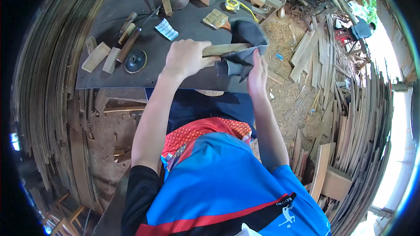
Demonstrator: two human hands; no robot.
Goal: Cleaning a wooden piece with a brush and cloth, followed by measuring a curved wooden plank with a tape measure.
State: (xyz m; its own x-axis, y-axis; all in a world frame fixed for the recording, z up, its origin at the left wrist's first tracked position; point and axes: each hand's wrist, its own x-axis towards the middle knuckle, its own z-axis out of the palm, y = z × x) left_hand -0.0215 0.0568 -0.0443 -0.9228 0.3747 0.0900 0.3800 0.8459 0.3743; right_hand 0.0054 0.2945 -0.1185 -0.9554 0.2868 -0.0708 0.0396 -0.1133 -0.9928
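Observation:
My left hand (186, 57) is closed round one end of a slim wooden piece (226, 49), held above the near right part of a dark tabletop (153, 75). A dark grey, cloth-like sheet (246, 31) is folded about the other end and hangs down in flaps. My right hand (258, 73) presses this sheet from the right, fingers pointing up and thumb partly hidden. Just beyond the sheet lies a paintbrush (216, 19) with pale bristles.
On the table are a yellow tape measure (232, 5), a small printed packet (166, 29), a black disc (135, 61), wood-handled tools (128, 45) and wooden blocks (96, 57). Stacked boards (363, 113) line both sides. A person (362, 29) sits far right.

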